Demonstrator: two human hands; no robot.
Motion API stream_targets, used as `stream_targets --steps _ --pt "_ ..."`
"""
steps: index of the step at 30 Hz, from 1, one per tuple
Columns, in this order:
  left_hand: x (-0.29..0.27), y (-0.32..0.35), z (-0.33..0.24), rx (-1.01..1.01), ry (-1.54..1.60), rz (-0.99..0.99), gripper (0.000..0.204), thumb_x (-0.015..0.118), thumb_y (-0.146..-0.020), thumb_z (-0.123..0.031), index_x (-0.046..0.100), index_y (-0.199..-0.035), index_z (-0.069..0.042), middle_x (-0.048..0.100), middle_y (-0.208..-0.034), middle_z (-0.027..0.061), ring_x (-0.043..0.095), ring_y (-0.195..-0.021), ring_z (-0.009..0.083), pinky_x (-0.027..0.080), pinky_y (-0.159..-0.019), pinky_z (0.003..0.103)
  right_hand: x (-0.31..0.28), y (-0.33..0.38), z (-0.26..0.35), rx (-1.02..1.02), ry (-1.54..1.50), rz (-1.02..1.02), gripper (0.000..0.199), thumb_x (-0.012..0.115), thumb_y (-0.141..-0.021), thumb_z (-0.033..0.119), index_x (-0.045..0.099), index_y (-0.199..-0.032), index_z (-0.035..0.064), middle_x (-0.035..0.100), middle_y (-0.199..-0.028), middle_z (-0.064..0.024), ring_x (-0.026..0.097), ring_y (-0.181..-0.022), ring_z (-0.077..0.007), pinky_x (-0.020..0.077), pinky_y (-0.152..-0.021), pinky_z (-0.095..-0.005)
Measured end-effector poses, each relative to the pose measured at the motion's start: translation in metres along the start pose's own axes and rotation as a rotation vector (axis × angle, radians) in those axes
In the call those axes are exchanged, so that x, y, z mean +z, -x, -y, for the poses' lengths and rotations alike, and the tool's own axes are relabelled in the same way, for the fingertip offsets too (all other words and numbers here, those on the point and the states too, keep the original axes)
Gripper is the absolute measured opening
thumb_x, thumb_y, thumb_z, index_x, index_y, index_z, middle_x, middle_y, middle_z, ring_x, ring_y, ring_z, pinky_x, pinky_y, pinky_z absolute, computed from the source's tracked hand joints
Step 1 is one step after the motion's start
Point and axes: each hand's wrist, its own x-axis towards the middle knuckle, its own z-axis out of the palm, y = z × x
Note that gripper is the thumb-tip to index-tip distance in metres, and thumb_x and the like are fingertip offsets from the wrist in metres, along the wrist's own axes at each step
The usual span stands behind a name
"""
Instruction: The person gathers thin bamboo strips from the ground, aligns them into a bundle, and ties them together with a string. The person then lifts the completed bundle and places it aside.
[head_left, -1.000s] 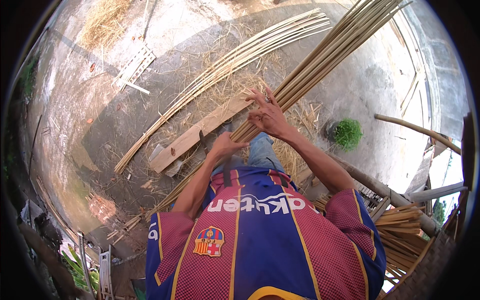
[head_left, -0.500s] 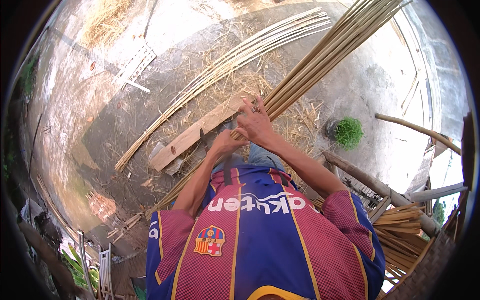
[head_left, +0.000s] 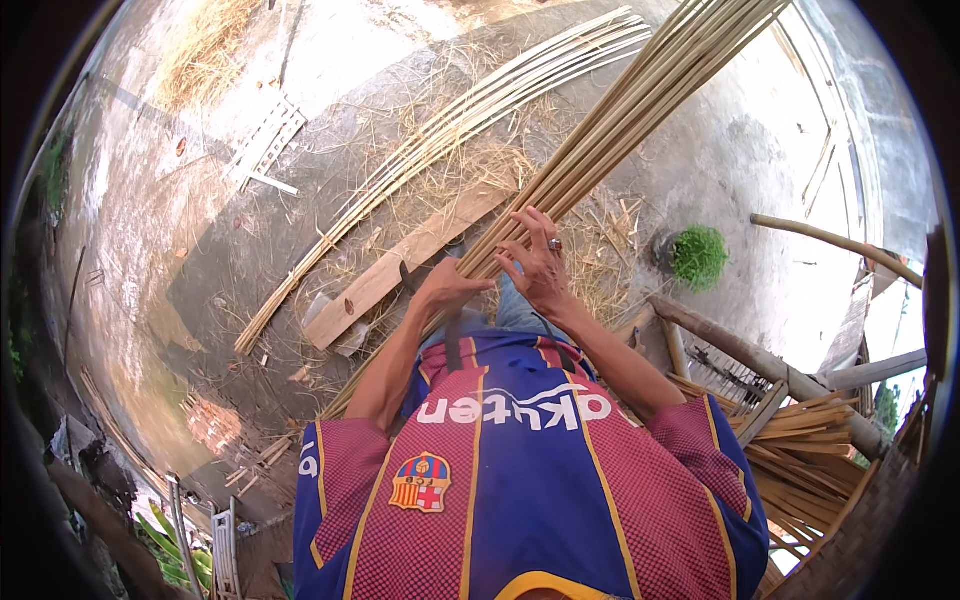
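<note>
A long bundle of thin bamboo strips (head_left: 640, 110) runs from my lap up to the far right. My left hand (head_left: 447, 287) is closed on the bundle's near part, and a short dark object (head_left: 404, 274) sticks out beside it; what it is I cannot tell. My right hand (head_left: 540, 265), a ring on one finger, lies on the same strips just right of the left hand, its fingers spread and curled over them. My blue and red shirt (head_left: 520, 480) fills the lower middle and hides the bundle's near end.
A second, curved bundle of strips (head_left: 440, 135) lies on the concrete ground (head_left: 180, 230) amid straw. A wooden plank (head_left: 385, 280) lies beside my left hand. A green tuft (head_left: 697, 255), thick poles (head_left: 760, 355) and a pile of split bamboo (head_left: 800, 445) are on the right. A small lattice piece (head_left: 262, 145) lies far left.
My right hand has slid down the bundle toward my body, from well above the left hand to right beside it. The left hand has stayed almost in place.
</note>
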Motion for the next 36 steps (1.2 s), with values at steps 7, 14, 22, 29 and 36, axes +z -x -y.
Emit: stream_targets --steps 7,14,22,29,36 --pt "-0.007 0.006 -0.011 -0.042 -0.014 0.032 0.054 0.087 -0.074 -0.043 0.074 -0.102 0.002 0.073 -0.082 0.0084 0.067 -0.071 0.0173 0.054 -0.067 0.034 0.036 0.016 -0.010 -0.127 0.177 0.064 0.015 0.075 -0.084 0.017 0.070 -0.096 0.0099 0.047 -0.145 -0.0088 0.036 -0.145 -0.0307 0.0270 -0.123 -0.0509" --pt "-0.013 -0.005 -0.002 0.147 0.000 -0.052 0.048 0.084 -0.078 -0.038 0.074 -0.102 0.002 0.073 -0.082 0.0106 0.069 -0.071 0.0177 0.055 -0.061 0.032 0.042 0.032 0.013 -0.218 -0.143 0.066 0.016 0.069 -0.090 0.017 0.065 -0.099 0.0046 0.049 -0.142 -0.0101 0.040 -0.141 -0.0283 0.0310 -0.121 -0.0465" --pt "-0.022 0.005 -0.076 -0.107 -0.006 -0.017 0.043 0.086 -0.083 -0.036 0.073 -0.100 0.002 0.072 -0.079 0.0088 0.070 -0.066 0.0165 0.057 -0.060 0.031 0.036 0.056 -0.016 0.881 -0.960 0.222 0.060 0.078 -0.089 0.038 0.053 -0.129 -0.0001 0.051 -0.139 -0.0211 0.053 -0.130 -0.0338 0.0463 -0.105 -0.0441" --pt "-0.010 -0.031 -0.249 -0.035 -0.069 -0.055 0.052 0.086 -0.082 -0.043 0.070 -0.102 0.003 0.070 -0.077 0.0099 0.071 -0.067 0.0183 0.059 -0.059 0.034 0.116 0.013 -0.008 0.573 -1.407 0.245 0.086 0.081 -0.083 0.056 0.049 -0.140 -0.0004 0.063 -0.125 -0.0162 0.063 -0.111 -0.0260 0.0523 -0.091 -0.0387" --pt "0.039 -0.139 -0.369 0.037 -0.102 -0.001 0.061 0.087 -0.080 -0.046 0.066 -0.105 0.006 0.072 -0.081 0.0143 0.073 -0.069 0.0215 0.062 -0.060 0.035 0.026 -0.076 -0.079 0.931 -1.828 -0.062 0.044 0.077 -0.093 0.033 0.062 -0.123 0.0038 0.068 -0.107 -0.0058 0.066 -0.096 -0.0150 0.0528 -0.087 -0.0331"
